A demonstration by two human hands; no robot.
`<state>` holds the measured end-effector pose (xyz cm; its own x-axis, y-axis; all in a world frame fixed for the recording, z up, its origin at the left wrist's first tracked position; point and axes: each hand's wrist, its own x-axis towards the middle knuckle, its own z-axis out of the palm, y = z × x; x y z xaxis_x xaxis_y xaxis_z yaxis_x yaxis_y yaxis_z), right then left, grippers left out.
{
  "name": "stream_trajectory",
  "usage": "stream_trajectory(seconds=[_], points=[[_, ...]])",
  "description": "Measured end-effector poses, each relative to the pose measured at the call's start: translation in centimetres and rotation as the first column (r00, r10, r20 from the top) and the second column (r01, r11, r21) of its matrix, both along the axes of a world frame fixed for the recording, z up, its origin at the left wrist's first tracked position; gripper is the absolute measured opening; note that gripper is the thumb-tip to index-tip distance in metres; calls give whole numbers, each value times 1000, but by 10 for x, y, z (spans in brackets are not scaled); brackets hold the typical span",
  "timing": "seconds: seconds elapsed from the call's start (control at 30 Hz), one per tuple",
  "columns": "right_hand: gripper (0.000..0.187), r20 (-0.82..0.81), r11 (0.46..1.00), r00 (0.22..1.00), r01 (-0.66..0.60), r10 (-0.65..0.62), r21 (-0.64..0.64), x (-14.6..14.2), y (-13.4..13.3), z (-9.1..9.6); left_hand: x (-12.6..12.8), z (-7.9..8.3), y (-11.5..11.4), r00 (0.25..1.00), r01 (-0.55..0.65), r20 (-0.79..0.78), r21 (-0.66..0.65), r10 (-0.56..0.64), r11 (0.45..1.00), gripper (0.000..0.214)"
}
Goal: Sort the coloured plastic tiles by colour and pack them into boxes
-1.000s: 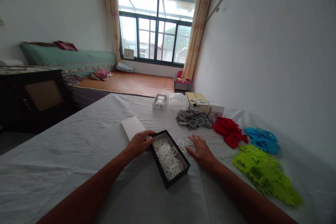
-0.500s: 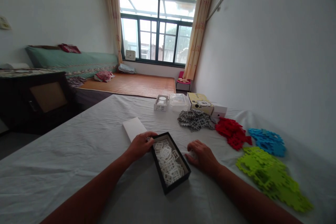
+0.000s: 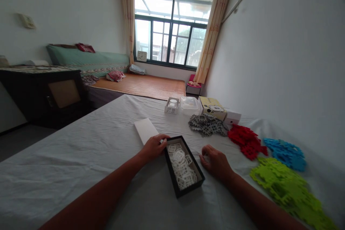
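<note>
A black-edged box filled with white plastic lattice pieces lies at a slant on the white-covered table. My left hand is closed at the box's far left corner, thumb and fingers gripping the rim. Just right of the box, my right hand rests low over the cloth with its fingers curled in. Something pale shows between those fingers, too small and shaded to name. Behind my left hand lies a flat white lid-like piece.
Piles of grey, red, blue and green interlocking pieces run along the right side. At the back stand a small white box, a clear plastic container and a yellow carton.
The whole view has shifted, so the scene sits farther right. My left hand stays at the box's corner, and my right hand remains curled beside the box.
</note>
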<state>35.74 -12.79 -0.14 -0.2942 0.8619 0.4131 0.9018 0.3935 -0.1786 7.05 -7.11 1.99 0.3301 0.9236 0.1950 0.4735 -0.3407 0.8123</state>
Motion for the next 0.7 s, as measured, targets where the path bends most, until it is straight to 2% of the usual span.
stream_trajectory(seconds=[0.13,0.27,0.37,0.43,0.5,0.6,0.7], points=[[10,-83,1000,996,22,-21,4,4,11,4,0,-1,1,1000,15,-14,21,-15,1000,36],[15,-289,997,954,80,-78,-5,-17,22,31,1,-2,1,1000,6,-23,34,-5,999,36],[15,-373,1000,928,-5,1,-9,-59,18,50,1,0,0,1000,11,-22,20,-10,1000,35],[14,-329,995,939,-99,96,8,-86,11,56,1,1,-1,1000,16,-15,17,-16,1000,35],[14,-223,977,952,-211,210,21,-102,5,58,0,3,-2,1000,15,-8,19,-15,1000,35],[22,-137,959,949,-283,285,29,-89,5,57,-1,2,-1,1000,16,-3,25,-16,1000,35],[32,-171,986,972,-165,159,-25,-37,9,53,-1,0,0,1000,9,-10,20,-9,1000,37]])
